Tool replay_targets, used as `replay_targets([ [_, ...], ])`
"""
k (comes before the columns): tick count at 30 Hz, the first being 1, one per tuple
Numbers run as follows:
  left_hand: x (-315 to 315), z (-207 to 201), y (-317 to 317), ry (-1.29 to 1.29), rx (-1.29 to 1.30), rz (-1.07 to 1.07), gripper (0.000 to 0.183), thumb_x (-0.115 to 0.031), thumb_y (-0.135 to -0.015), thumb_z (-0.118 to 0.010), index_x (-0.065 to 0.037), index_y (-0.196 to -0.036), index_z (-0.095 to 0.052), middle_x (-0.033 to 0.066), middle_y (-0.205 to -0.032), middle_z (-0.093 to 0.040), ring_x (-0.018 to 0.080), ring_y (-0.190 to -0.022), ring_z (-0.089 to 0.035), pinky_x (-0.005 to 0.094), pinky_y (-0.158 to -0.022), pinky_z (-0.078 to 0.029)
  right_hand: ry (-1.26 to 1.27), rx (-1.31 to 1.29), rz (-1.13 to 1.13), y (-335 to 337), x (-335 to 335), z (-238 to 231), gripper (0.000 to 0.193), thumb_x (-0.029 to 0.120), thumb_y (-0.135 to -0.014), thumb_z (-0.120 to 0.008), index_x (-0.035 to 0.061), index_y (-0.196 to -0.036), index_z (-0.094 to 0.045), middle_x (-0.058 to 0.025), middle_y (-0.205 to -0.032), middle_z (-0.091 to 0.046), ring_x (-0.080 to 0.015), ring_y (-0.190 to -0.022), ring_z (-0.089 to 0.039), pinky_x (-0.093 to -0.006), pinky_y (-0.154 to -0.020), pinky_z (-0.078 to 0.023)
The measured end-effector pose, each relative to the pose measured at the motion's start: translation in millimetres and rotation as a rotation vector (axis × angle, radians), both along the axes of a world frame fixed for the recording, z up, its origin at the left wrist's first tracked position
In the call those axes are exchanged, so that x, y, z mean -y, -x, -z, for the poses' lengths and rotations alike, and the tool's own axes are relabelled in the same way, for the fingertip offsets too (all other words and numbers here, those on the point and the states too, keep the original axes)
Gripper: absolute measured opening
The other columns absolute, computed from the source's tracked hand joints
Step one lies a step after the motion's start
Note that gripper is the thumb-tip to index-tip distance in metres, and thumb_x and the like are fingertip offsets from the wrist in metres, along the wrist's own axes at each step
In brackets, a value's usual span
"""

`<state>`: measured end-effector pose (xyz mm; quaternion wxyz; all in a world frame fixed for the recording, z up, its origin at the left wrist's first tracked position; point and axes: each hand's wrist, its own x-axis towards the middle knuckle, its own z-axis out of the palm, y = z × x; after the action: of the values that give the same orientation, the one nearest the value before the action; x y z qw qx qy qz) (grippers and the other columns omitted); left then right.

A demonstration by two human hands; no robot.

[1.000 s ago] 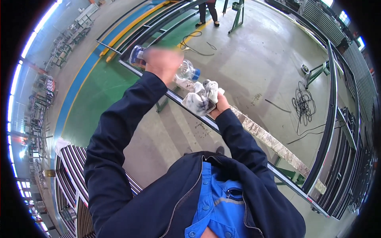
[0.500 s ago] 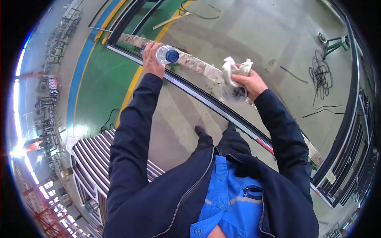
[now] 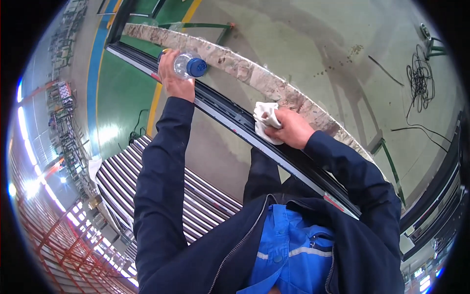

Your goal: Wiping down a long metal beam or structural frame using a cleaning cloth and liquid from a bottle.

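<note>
My left hand is wrapped round a clear plastic bottle with a blue cap, tilted with the cap toward the right. It hovers at the dark metal frame bar that runs from upper left to lower right. My right hand grips a crumpled white cloth, pressed against the same bar farther right. The ends of its fingers are partly hidden by the cloth. Just beyond the bar lies a long, stained, padded-looking strip.
Striped metal profiles are stacked at the lower left. A tangled black cable lies on the floor at the right, near a green stand. Green legs show under the strip. More dark frames stand at the right.
My right hand has brought the cloth down and left onto the bar. My left hand, still round the bottle, has shifted slightly left. The view has moved closer to the strip.
</note>
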<state>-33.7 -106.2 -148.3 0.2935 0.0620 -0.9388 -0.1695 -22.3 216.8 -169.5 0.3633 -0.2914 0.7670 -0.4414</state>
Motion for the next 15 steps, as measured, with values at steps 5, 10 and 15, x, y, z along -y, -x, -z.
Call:
replay_targets([
  [5, -1, -3, 3, 0.004, -0.014, 0.041, 0.070, 0.011, -0.057, -0.074, -0.010, -0.120, -0.053, 0.0087, -0.118, -0.060, 0.0312, -0.120, -0.051, 0.0433, -0.109, -0.034, -0.088, -0.159, 0.106, -3, 58, -6, 0.023, 0.024, -0.085, -0.065, 0.0088, -0.099, -0.056, -0.0181, -0.098, -0.058, -0.0391, -0.090, -0.060, -0.0469, -0.075, -0.050],
  [10, 2, 1, 2, 0.016, -0.039, 0.032, 0.071, 0.011, -0.056, -0.073, -0.010, -0.121, -0.052, 0.0078, -0.117, -0.060, 0.0306, -0.119, -0.052, 0.0432, -0.109, -0.034, -0.119, -0.156, 0.129, 6, 90, 4, 0.021, 0.025, -0.085, -0.064, 0.0081, -0.097, -0.058, -0.0176, -0.099, -0.061, -0.0390, -0.090, -0.061, -0.0464, -0.076, -0.050],
  [15, 9, 0, 1, -0.081, -0.053, 0.058, 0.071, 0.010, -0.057, -0.074, -0.011, -0.121, -0.051, 0.0068, -0.117, -0.060, 0.0311, -0.119, -0.052, 0.0422, -0.108, -0.036, -0.110, 0.006, 0.073, -7, 36, 6, 0.024, 0.023, -0.085, -0.067, 0.0098, -0.104, -0.065, -0.0190, -0.096, -0.063, -0.0403, -0.091, -0.061, -0.0458, -0.078, -0.049],
])
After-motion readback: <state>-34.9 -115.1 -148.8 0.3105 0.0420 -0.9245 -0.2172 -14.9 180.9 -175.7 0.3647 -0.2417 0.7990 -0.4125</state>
